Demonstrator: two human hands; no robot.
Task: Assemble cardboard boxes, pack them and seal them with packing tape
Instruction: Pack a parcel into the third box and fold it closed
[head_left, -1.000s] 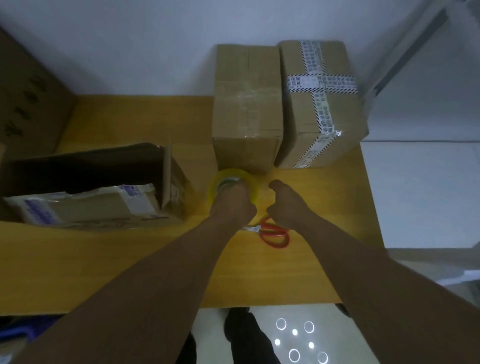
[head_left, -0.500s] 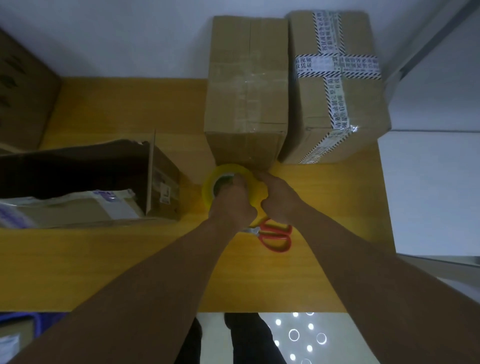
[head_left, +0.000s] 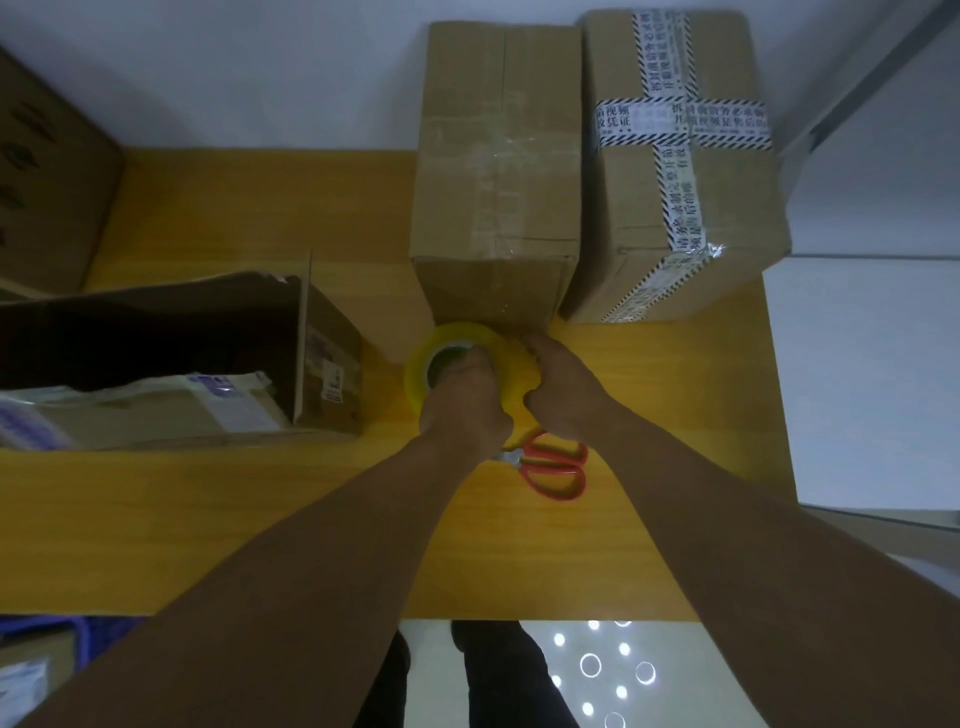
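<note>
Red-handled scissors (head_left: 556, 470) lie nearest on the wooden table (head_left: 208, 519). At their 11 o'clock the left hand (head_left: 465, 410) grips the yellow tape roll (head_left: 447, 340), fingers in its core. The right hand (head_left: 563, 387) pinches its 3 o'clock rim. A sealed box (head_left: 498, 156) stands at 12 o'clock, with a white wall (head_left: 260, 78) beyond.

Both hands (head_left: 563, 387) gripping yellow tape roll (head_left: 447, 343), red scissors (head_left: 553, 470) beneath

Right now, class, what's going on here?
A person holds a tape roll at the table: the left hand grips it through the core, the right hand pinches its rim. Scissors lie beside them. Behind stand a plain sealed box and a box with printed tape; an open box lies at left.
</note>
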